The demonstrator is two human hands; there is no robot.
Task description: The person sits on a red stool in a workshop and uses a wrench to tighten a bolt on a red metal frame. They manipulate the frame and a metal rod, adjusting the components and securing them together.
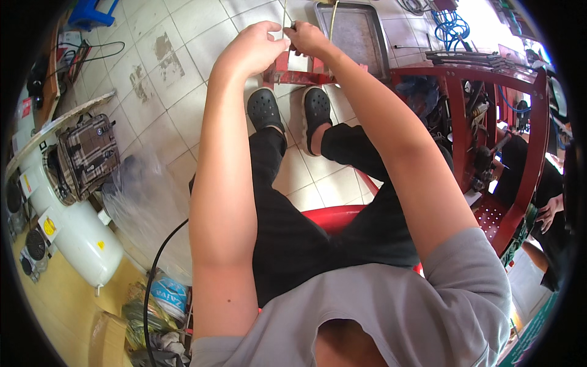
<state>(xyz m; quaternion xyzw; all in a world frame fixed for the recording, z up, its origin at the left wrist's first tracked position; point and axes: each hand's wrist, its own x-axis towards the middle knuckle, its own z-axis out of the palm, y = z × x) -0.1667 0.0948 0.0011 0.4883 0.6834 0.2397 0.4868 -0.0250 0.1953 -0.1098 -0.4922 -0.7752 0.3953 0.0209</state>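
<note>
My left hand is held out at the top of the view, its thumb and forefinger stretched to the right with a gap between them. Close beside it, my right hand is closed, and a small dark end of something shows at its fingers; the kind cannot be made out. A thin upright rod rises between the hands at the upper edge. Below the hands stands a red metal frame, partly hidden by them. What lies between my fingertips is too small to tell.
A grey metal tray lies on the tiled floor beyond my right hand. A red steel rack with parts stands at right, another person's hand past it. At left are a white tank, a checked bag and a blue stool.
</note>
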